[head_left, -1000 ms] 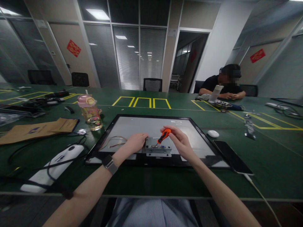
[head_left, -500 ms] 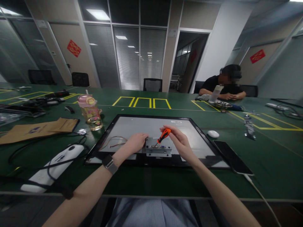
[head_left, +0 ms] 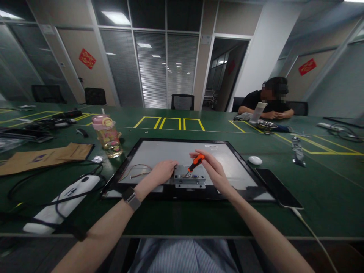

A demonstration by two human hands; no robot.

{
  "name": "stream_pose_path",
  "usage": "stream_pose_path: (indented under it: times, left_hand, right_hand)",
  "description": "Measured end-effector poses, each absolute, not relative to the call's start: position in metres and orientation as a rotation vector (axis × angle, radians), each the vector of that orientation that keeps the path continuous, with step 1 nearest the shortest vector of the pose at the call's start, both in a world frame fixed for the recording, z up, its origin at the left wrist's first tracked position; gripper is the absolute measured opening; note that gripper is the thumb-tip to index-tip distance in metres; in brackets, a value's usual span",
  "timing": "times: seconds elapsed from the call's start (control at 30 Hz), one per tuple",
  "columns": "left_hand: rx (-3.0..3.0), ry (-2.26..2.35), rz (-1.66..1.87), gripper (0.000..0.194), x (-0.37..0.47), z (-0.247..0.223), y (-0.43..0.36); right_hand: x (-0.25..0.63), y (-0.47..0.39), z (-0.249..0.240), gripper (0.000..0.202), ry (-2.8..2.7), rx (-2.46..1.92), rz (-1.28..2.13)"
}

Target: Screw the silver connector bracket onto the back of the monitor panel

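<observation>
An orange and black screwdriver [head_left: 196, 163] is in my right hand [head_left: 214, 171], tilted, its tip down at the row of connectors on a metal bracket [head_left: 190, 181]. My right fingers are closed around the handle's upper end. The bracket stands near the front edge of a flat display panel [head_left: 170, 148] with a black frame, lying back side up. At the bracket's left end, my left hand [head_left: 165, 171] grips its edge with the fingers together; the fingertips are partly hidden. Thin wires [head_left: 141, 170] lie on the panel left of that hand.
A phone [head_left: 278, 187] with a cable and a white case [head_left: 255, 160] lie to the right. Leftward are a pink-lidded bottle [head_left: 107, 136], a paper bag [head_left: 48, 157] and a white power strip [head_left: 64, 203] with black cables. A person [head_left: 269, 100] sits across the green table.
Both hands stay in nearly the same place, with the screwdriver still at the bracket. The whole view has shifted very slightly.
</observation>
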State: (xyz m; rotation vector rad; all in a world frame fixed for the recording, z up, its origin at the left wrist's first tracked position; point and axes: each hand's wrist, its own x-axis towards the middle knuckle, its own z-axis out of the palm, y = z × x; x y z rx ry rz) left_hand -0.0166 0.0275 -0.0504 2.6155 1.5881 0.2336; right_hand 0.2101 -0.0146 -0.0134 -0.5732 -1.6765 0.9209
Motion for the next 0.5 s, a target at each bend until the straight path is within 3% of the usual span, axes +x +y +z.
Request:
stream_pose_path:
  times: [0.17, 0.33, 0.5]
  left_hand:
    - [2.627, 1.591, 0.218, 0.032, -0.0179, -0.0521, 0.0284]
    - [2.629, 1.588, 0.226, 0.031, -0.0169, -0.0501, 0.0272]
    - [2.625, 1.598, 0.204, 0.032, -0.0156, -0.0478, 0.0255]
  right_hand:
    - [0.2086, -0.0126, -0.0170, 0.022, -1.649, -0.630, 0.799]
    - [0.2107, -0.0157, -0.0156, 0.031, -1.648, -0.576, 0.911]
    - [0.2107, -0.0174, -0.0142, 0.026, -1.706, -0.561, 0.899]
